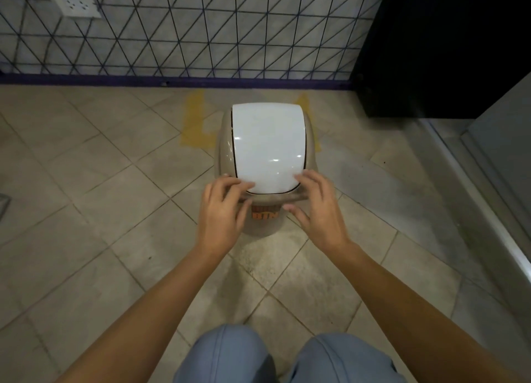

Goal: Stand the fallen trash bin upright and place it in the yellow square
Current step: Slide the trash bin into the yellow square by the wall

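Left hand point(222, 213) sits at the near left rim of the beige plastic trash bin point(224, 148), fingers loosely curled and a bit apart, fingertips point(244, 186) touching the near edge of the glossy white curved swing lid point(267, 144); thumb appears to be under the rim, motion blur so cannot tell if it grips. Right hand point(317, 210) mirrors it on the near right, fingers spread, tips on the lid edge, thumb down by the bin body. Neither hand clearly clamps anything. Bin stands upright on the beige tiled floor point(100, 210), orange lettering point(265, 214) showing on its near side between the hands. Bin sits over the yellow painted square marking point(195, 124), yellow showing left and right of it; exact centring cannot tell. Behind: grey wall with dark triangle-line pattern point(172, 32), white wall socket point(76, 3), purple skirting strip point(115, 79). Black cabinet point(445, 46) at right. Knees in light blue trousers point(230, 357) at bottom.
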Demonstrator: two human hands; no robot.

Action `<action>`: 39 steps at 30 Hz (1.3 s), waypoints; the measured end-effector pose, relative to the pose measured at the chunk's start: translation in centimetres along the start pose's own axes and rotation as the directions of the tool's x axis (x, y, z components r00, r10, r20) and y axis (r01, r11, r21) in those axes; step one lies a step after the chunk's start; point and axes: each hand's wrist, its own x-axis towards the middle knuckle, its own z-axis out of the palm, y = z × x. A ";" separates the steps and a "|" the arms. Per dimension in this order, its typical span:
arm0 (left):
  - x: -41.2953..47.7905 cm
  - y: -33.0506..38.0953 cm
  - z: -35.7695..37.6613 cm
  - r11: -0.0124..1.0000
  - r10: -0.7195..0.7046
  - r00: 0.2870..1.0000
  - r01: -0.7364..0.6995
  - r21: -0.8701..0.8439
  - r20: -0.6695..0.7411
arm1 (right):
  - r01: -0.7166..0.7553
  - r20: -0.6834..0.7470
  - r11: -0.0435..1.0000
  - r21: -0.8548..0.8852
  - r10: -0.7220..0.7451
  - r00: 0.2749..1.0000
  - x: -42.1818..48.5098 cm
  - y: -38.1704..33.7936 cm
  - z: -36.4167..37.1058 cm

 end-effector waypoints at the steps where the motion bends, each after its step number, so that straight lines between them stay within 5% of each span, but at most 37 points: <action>1: -0.1 -0.1 0.0 0.998 -0.057 0.998 0.057 -0.007 0.006 | -0.107 -0.002 0.992 0.073 0.108 0.994 0.0 0.2 0.0; 6: 0.1 -1.0 0.5 0.976 -0.191 0.979 0.196 -0.090 0.066 | -0.444 0.119 0.853 0.273 0.428 0.896 1.2 1.0 0.5; 11: 0.3 -1.7 1.2 0.931 -0.302 0.946 0.320 -0.178 0.118 | -0.441 0.167 0.844 0.304 0.409 0.897 2.1 1.5 0.8; 39: 10.3 -4.8 4.2 0.856 -0.449 0.877 0.477 -0.198 0.170 | -0.534 0.235 0.760 0.370 0.480 0.845 12.8 5.1 2.8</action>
